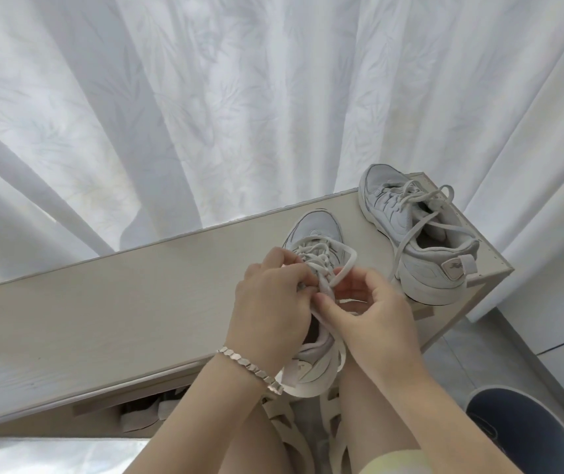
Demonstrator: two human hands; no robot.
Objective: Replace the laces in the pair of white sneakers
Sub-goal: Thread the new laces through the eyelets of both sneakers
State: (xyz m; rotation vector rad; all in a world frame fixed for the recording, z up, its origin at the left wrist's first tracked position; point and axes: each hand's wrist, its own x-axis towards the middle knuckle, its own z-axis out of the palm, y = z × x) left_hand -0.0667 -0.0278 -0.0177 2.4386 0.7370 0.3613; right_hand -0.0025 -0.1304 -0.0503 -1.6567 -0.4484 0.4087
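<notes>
- Work surface: a pale wooden cabinet top [109,302], running from 8 o'clock toward 2 o'clock, set against a white curtain [205,97].
- Near sneaker [311,248]: white, standing just past the frame centre toward 5 o'clock, toe pointing to 12 o'clock, heel overhanging the front edge of the cabinet top.
- Far sneaker [421,234]: white, at 2 o'clock, near the right end of the cabinet top, apart from the near sneaker. Its laces lie loose across the tongue and opening.
- Lace [345,268]: flat, off-white, forming a loop above the near sneaker's eyelets; one tail hangs down beside the heel.
- Left hand [273,302]: over the near sneaker's tongue, fingers curled narrow, pinching the lace at the eyelets. A silver bracelet [249,369] circles the wrist.
- Right hand [369,316]: just beside the left, thumb and forefinger closed on the lace loop, remaining fingers loosely bent.
- Dark round bin [527,429]: on the floor at 4 o'clock.
</notes>
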